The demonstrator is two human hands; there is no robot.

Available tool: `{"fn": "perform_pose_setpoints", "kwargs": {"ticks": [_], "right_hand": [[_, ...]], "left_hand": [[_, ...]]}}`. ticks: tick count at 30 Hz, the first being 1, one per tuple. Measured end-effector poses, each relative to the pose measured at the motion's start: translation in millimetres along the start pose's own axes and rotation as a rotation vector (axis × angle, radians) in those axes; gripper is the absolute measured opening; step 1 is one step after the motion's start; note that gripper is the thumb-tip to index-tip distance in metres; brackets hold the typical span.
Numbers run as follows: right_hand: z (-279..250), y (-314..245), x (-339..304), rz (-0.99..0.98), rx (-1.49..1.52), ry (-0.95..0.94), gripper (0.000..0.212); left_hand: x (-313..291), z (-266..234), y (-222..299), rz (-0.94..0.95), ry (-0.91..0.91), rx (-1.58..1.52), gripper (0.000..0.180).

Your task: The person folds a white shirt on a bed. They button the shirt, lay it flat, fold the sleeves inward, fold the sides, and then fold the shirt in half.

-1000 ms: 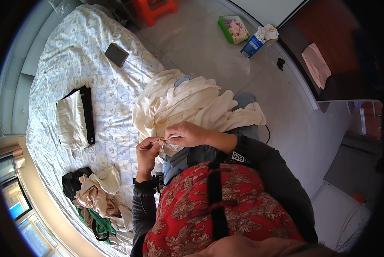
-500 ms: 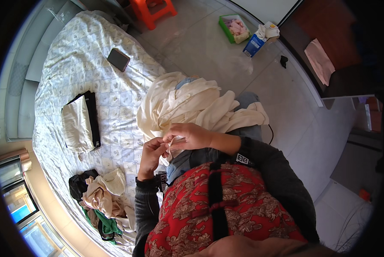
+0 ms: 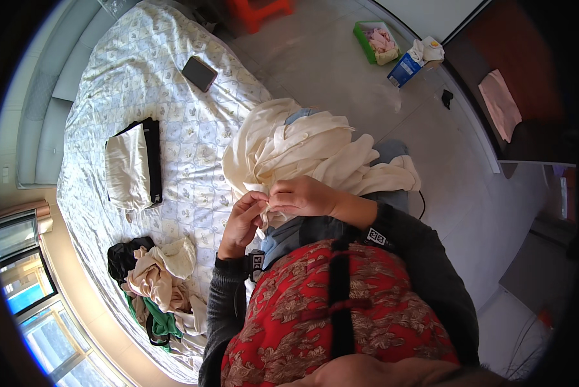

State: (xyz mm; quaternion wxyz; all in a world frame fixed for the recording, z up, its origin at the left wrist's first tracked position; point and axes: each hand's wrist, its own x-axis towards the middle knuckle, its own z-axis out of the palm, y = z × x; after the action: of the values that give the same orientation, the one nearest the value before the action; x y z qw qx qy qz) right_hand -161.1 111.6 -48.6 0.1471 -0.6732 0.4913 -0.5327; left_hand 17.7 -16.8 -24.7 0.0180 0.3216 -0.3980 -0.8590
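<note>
A cream button-front shirt (image 3: 309, 145) lies loosely spread over my lap, with one sleeve trailing to the right over my knee. My left hand (image 3: 243, 222) pinches a bit of its edge between thumb and fingertips. Close against it, my right hand (image 3: 302, 196) is closed on the same part of the cloth, fingers curled inward. The fingertips of both hands meet there, and a short strip of fabric hangs below them. Whether a button lies between the fingers cannot be seen.
Left of me, the patterned bed (image 3: 193, 161) holds a folded white-and-black stack (image 3: 129, 166), a heap of clothes (image 3: 160, 277) and a dark phone (image 3: 199, 74). On the floor stand a green box (image 3: 378, 44), a blue carton (image 3: 406, 68) and an orange stool (image 3: 264, 11).
The whole view has shifted, so everything sits further right and slightly higher. My right hand's fingers have curled in closer to the left fingertips on the shirt's edge.
</note>
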Motion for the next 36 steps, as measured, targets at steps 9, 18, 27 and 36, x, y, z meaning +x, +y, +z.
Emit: {"fn": "perform_pose_setpoints", "kwargs": {"ticks": [9,18,27,36], "right_hand": [[-4.6,5.6,-8.5,0.121,-0.056,-0.154,0.021],[-83.7,37.5,-58.1,0.398,-0.281,0.068,0.029],[-88.4,27.0,-117.5,0.712,-0.395,-0.229,0.015],[-105.5,-0.6,-105.4,0.781,0.034,0.206,0.015]], "left_hand": [[-23.1,-68.2,31.6,0.403,0.114,-0.058,0.026],[-19.0,-75.2,65.5,0.757,0.725,1.691,0.018],[1.3,38.8,10.3,0.446,-0.228,1.213,0.029],[-36.9,-11.9,50.1,0.374,-0.127,1.596,0.03]]}}
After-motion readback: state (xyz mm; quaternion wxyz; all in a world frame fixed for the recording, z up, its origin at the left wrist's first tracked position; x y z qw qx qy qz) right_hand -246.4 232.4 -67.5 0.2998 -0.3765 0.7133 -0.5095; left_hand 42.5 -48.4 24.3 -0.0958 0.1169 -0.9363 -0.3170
